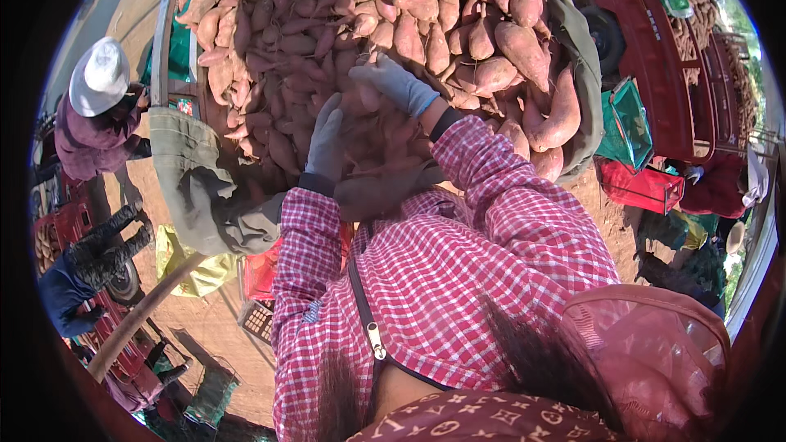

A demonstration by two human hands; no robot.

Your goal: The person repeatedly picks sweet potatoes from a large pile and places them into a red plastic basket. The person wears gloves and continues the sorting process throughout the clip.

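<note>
A large heap of reddish-brown sweet potatoes (458, 24) fills the container in front of me. My right hand (393, 84), in a pale grey-blue glove, is over the middle of the heap, its fingers curled round a sweet potato (369, 98); the grip is partly hidden. My left hand (326, 143), gloved alike, is at the near side of the pile. Its fingers stretch forward, close to the shaded sweet potatoes (282, 147), and I see nothing held in it. Dark cuffs and red checked sleeves cover both wrists and arms.
Olive-green cloth (192, 176) drapes over the container's near edge. A long pole (147, 315) slants at the lower left, by a yellow bag (184, 262). A person in a white hat (100, 78) stands at left. To the right are a red truck (667, 74) and a green crate (626, 124).
</note>
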